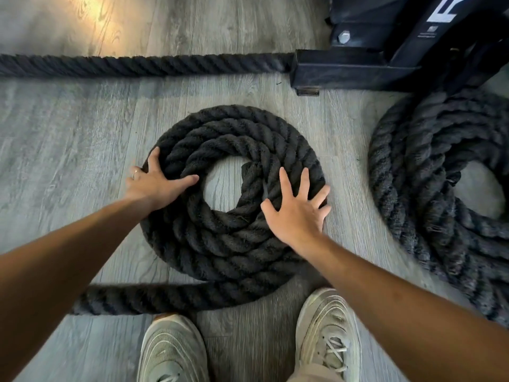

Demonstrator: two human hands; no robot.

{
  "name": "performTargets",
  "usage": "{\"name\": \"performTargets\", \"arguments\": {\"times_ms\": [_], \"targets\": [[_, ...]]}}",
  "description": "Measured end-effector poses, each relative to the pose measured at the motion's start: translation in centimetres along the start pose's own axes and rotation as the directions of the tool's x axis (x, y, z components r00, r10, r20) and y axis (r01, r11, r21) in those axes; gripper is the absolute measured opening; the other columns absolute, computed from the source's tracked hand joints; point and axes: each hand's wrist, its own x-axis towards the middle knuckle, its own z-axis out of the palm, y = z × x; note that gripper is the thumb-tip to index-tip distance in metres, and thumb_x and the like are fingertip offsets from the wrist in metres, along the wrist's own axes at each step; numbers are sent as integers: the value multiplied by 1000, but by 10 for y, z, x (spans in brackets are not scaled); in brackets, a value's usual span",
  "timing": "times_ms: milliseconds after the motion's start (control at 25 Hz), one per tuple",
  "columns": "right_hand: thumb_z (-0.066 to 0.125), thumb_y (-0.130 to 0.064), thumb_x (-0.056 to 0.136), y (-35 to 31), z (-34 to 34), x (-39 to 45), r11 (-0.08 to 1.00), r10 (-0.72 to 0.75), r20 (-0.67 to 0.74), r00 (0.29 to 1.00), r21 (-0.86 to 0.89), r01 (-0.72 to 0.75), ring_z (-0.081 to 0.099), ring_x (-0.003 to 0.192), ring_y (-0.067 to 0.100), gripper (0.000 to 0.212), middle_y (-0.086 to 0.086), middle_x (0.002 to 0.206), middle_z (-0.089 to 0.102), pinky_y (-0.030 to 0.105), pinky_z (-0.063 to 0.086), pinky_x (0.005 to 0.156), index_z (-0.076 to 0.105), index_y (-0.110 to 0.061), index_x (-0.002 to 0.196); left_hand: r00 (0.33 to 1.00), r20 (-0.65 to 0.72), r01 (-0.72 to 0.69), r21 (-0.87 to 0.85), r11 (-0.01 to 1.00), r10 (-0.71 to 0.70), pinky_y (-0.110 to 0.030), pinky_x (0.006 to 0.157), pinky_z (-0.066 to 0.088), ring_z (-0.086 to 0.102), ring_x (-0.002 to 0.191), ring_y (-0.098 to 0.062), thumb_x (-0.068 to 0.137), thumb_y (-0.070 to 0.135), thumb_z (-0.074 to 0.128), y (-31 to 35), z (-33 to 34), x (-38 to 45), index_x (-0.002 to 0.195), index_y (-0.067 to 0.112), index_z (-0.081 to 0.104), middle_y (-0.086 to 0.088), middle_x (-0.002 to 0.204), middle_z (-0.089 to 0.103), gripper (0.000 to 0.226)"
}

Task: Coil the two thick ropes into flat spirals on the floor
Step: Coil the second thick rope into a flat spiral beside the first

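Observation:
A thick black rope lies coiled in a flat spiral [234, 139] on the grey wood floor, with a bare hole at its centre. Its loose tail [143, 297] runs from the coil's near side off to the left, under my left forearm. My left hand [157, 180] rests on the coil's left side, fingers spread over the turns. Flat on the coil's right side lies my right hand [297, 210], fingers splayed. A second black rope coil [429, 172] lies at the right, looser, partly cut off by the frame edge.
A straight stretch of black rope [137, 64] crosses the floor at the back and meets a black metal equipment base [358, 67] at the top right. My two pale sneakers [176, 351] stand at the bottom, just short of the rope tail.

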Motion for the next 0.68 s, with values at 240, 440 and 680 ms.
{"name": "performTargets", "arguments": {"times_ms": [240, 440, 680], "targets": [[37, -62, 95, 18, -52, 75, 946, -276, 203, 939, -116, 303, -25, 146, 45, 73, -12, 163, -28, 68, -1, 116, -12, -59, 149, 983, 101, 178, -279, 943, -156, -57, 119, 21, 10, 149, -44, 54, 83, 73, -32, 47, -81, 153, 42, -11, -25, 162, -6, 136], [26, -49, 102, -3, -29, 20, 991, -131, -33, 991, -7, 131, -20, 150, 39, 62, -3, 167, -17, 72, -6, 113, -3, -49, 156, 991, -91, 68, -302, 951, -100, -55, 115, 26, 27, 140, -45, 67, 80, 65, -33, 29, -51, 143, 25, 28, -25, 150, 27, 101], [17, -64, 97, 19, 12, -54, 999, 42, -53, 998, 12, -41, -24, 143, 52, 66, 6, 165, -25, 82, 16, 104, -15, -50, 153, 971, -13, -240, -46, 970, 239, -48, 114, 34, 41, 134, -41, 80, 69, 63, -14, 5, 14, 146, 39, 35, -19, 146, 35, 78]]}}
